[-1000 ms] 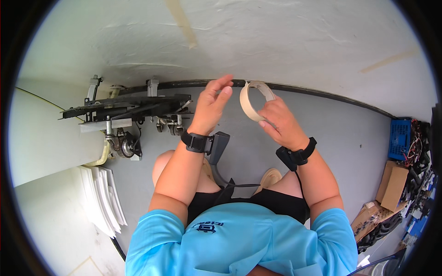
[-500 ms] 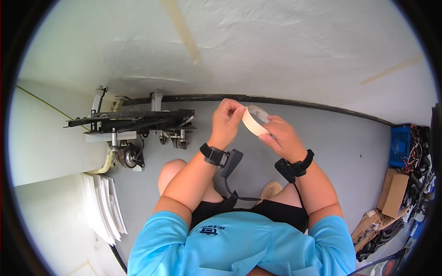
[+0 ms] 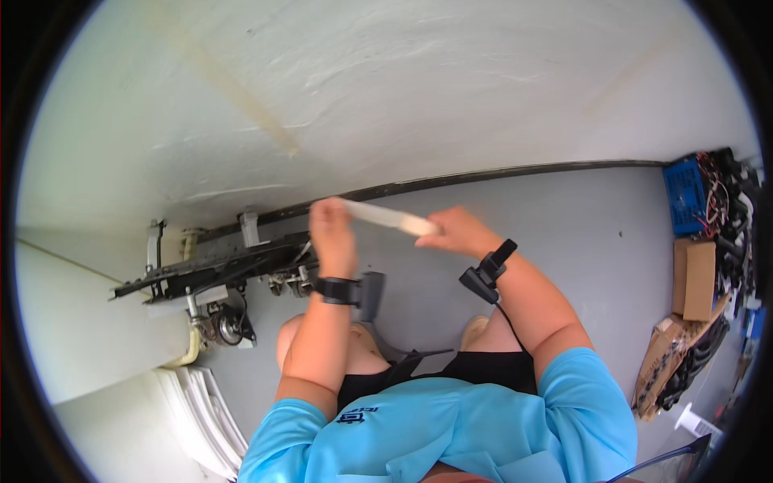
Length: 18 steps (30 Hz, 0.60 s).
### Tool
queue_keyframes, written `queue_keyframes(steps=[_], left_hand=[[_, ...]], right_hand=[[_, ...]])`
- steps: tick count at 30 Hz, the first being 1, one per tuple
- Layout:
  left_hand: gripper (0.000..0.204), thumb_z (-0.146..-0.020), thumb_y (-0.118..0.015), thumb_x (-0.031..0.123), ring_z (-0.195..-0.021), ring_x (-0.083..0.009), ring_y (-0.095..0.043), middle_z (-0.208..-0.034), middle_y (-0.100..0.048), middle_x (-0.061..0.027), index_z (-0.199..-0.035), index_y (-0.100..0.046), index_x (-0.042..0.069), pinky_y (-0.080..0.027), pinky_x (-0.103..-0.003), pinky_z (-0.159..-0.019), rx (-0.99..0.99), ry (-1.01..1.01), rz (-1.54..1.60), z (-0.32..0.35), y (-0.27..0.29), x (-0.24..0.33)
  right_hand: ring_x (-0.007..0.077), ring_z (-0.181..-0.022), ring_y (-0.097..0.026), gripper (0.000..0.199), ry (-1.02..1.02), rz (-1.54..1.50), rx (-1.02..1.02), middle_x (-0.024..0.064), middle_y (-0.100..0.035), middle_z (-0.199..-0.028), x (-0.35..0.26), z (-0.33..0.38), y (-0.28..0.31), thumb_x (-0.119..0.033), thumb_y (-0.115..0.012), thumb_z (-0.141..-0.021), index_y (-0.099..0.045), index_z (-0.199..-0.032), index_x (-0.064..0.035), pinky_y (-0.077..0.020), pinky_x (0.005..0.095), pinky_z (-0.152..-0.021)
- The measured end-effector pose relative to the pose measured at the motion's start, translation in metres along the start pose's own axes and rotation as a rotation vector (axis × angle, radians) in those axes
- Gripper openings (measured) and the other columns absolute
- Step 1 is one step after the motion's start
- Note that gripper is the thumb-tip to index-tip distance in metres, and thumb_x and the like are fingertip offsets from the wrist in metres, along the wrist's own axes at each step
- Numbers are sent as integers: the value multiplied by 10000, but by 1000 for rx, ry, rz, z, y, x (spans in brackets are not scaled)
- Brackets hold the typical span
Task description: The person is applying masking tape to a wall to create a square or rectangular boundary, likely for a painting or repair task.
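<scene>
- Head view, the thing in hand: a pale strip of tape (image 3: 386,216) is stretched between the two hands, in front of the person's chest and above the knees. It lies just below the dark baseboard (image 3: 515,173) where the white wall (image 3: 419,88) meets the grey floor (image 3: 596,266).
- Head view, long axis: the strip runs nearly level across the picture, its left end a little higher than its right, roughly parallel to the baseboard. It shows some motion blur, so its edges are soft.
- Head view, left hand (image 3: 332,233): it sits at the strip's left end, fingers closed around that end and knuckles toward the camera. The strip leads away from these fingers to the person's right.
- Head view, right hand (image 3: 452,232): it holds the strip's right end, fingers curled shut around it. Whether a roll sits inside this fist I cannot tell. The strip leads from these fingers to the person's left.
- Head view, which hand is nearer: both are touching the strip, one at each end, so neither is closer. The left hand is nearer the baseboard.
- Head view, surroundings: a dark metal frame with small wheels (image 3: 209,270) stands below the baseboard, to the left of the left hand. Both wrists carry black bands.
</scene>
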State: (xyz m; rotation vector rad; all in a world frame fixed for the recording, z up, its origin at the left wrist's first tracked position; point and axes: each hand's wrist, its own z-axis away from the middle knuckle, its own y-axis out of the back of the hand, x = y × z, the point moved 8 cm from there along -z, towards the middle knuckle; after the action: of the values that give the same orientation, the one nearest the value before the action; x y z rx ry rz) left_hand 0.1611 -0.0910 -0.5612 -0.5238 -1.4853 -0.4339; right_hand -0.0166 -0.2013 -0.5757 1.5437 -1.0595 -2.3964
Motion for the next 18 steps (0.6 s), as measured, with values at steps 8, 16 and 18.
queue_keyframes(steps=[8,16,18], left_hand=[[190,-868,-444,188,-647,-73,-391,-706,-447,-9,-784,-454,17,-354,-216,-590,-15,-152,-210,-6,-1,3],[120,-871,-406,123,-709,-102,-443,-787,-496,-46,-788,-417,36,-381,-228,-682,-75,-297,-69,25,-25,39],[106,-864,-417,120,-684,-85,-420,-758,-473,-27,-796,-422,40,-364,-224,-624,110,-61,239,-2,8,16]], right_hand=[[291,-645,-507,364,75,12,35,85,-571,-614,6,9,1,-392,-472,-803,-564,-721,-50,-406,389,-701],[288,-658,-557,431,-156,184,-92,155,-583,-670,55,0,-4,-457,-512,-755,-605,-793,-38,-424,397,-598],[285,-607,-549,376,87,229,-3,130,-575,-616,26,7,1,-404,-566,-742,-598,-762,-29,-437,397,-601]])
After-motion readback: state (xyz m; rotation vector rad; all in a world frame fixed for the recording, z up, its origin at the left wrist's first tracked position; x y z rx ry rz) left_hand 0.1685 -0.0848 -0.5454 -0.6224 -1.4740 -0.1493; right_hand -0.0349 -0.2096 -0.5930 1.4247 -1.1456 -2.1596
